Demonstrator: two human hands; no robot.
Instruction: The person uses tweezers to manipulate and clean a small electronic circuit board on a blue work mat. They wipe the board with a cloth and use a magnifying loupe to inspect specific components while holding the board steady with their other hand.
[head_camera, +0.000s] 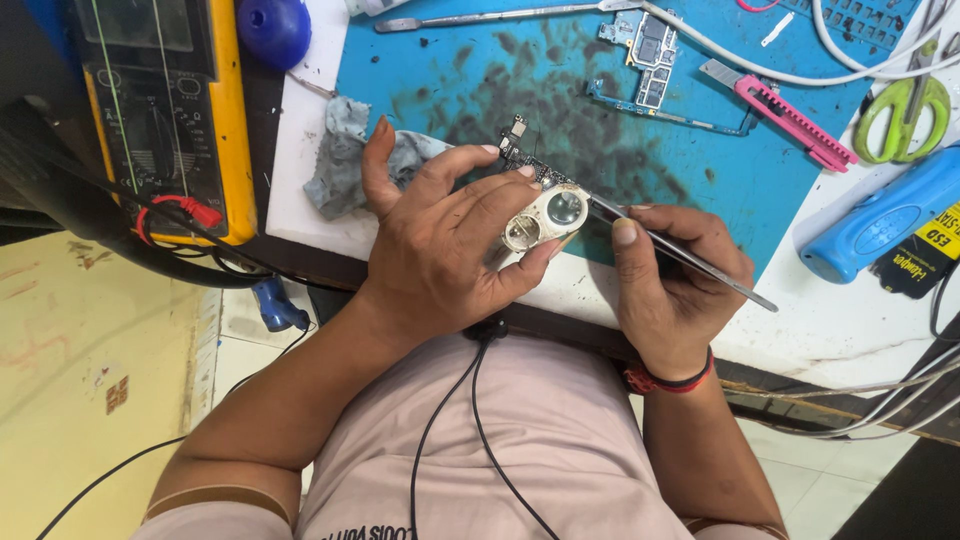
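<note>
1. A small circuit board (527, 165) with a pale two-ring camera housing (545, 217) on its near end is gripped in the left hand (440, 240), held just above the near edge of the blue mat (700, 190); the fingers are curled snugly round the piece, thumb out to the side.
2. A pair of slim metal tweezers (690, 258) is pinched in the right hand (672, 285), thumb and forefinger closed narrowly on the shaft, and the tip is brought right up against the housing's right ring.
3. Progress, as judged from this view: the board is already out of any casing, and the housing is seen seated on it, so the prying or lifting looks only just begun. Whether anything has come loose cannot be told.
4. A second, larger board (650, 50) is laid bare farther up the mat, which suggests stripping-down has been carried well along.
5. The mat is seen heavily smudged with dark stains and is laid over a white bench top (300, 170).
6. A crumpled grey cloth (345, 165) is left just beside the left hand.
7. A yellow meter (165, 110) with a red probe is stood at the far left, a blue bulb blower (273, 28) near it.
8. To the right, a pink utility knife (790, 120), green-handled scissors (905, 115), a blue handheld tool (885, 220) and white cables (850, 60) are scattered.
9. Below the bench, a pale tiled floor (250, 345) and trailing wires are glimpsed.
</note>
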